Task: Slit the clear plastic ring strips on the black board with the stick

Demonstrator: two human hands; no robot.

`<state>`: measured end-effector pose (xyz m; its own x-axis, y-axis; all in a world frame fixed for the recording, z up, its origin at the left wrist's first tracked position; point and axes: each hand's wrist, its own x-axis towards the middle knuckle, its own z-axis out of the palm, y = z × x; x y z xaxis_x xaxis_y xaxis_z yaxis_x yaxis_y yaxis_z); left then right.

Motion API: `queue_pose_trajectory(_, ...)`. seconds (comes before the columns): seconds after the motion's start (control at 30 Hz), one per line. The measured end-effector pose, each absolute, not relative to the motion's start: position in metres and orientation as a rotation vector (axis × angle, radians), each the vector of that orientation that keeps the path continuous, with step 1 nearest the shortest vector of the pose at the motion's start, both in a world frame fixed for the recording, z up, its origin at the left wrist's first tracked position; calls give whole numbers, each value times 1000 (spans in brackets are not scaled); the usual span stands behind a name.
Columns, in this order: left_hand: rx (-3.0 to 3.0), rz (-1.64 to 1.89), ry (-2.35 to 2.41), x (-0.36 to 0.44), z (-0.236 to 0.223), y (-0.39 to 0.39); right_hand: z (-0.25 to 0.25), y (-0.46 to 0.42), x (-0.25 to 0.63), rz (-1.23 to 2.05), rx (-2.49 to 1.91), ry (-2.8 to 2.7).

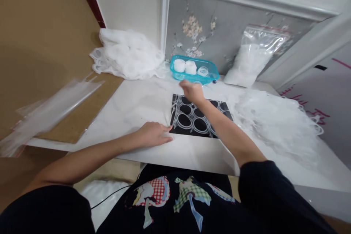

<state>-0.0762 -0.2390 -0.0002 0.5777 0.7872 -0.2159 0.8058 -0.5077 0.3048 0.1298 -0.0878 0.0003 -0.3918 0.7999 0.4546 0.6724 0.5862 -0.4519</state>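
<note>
A black mat (219,105) lies on the white table (142,102) with several clear plastic rings (192,117) spread on it. My left hand (153,134) rests flat at the mat's near left corner, fingers together on the table. My right hand (192,90) reaches over the mat's far edge, fingers curled, just in front of a blue tray (212,74). The tray holds stacked white rings (185,66). Whether the right hand holds anything is hidden.
White piles of plastic rings lie at the back left (126,55) and on the right (276,120). A zip bag of white parts (253,58) leans on the grey flowered panel. Clear bags (46,113) lie on brown board at the left.
</note>
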Motion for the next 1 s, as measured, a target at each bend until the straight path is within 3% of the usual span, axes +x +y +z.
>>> queue_pose_trajectory(0.17, 2492, -94, 1348, -81, -4, -235, 19, -77, 143, 283, -1316, -1860)
queue_pose_trajectory(0.4, 2972, -71, 1144, -61, -11, -235, -30, -200, 177, 763, -1053, -2048)
queue_pose_trajectory(0.6, 3124, -177, 1017, -30, -19, -232, -48, -212, 181, 1026, -1019, -1914)
queue_pose_trajectory(1.0, 3102, -49, 1117, -35, -28, -235, -47, -210, 182, 1054, -1049, -1915)
